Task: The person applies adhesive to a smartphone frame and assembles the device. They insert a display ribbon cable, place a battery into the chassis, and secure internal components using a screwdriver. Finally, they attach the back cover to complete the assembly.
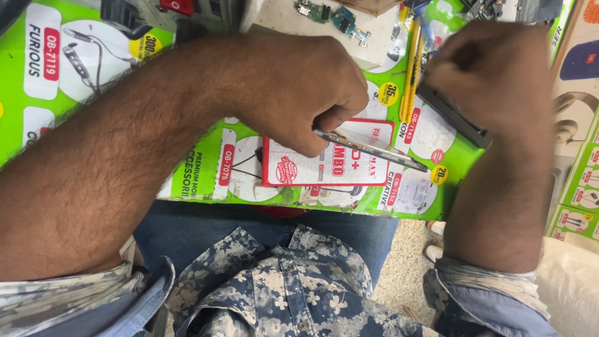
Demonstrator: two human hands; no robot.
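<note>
Left hand [293, 93] was curled shut on a slim metal tool [371, 150], probably a pair of tweezers, though the view was too poor to be sure. That tool ran from the fist toward four o'clock, its tip resting near the right edge of a flat white-and-red packet [299, 168]. This packet lay on the tabletop [199, 175], which was covered in bright green printed sheeting with white ovals. At twelve o'clock from the left hand, small green circuit boards [331, 15] sat on a pale surface. Further right, a yellow-handled tool [410, 68] lay upright along the sheeting, just beside the right hand [493, 75]. That right hand was blurred; its fingers were closed together around a dark, flat, bar-shaped object [452, 115] that slanted toward five o'clock, touching the tabletop. What exactly the dark object was could not be told. At six o'clock, below the tabletop's edge, a blue floral shirt [281, 281] and blue trousers filled the view.
</note>
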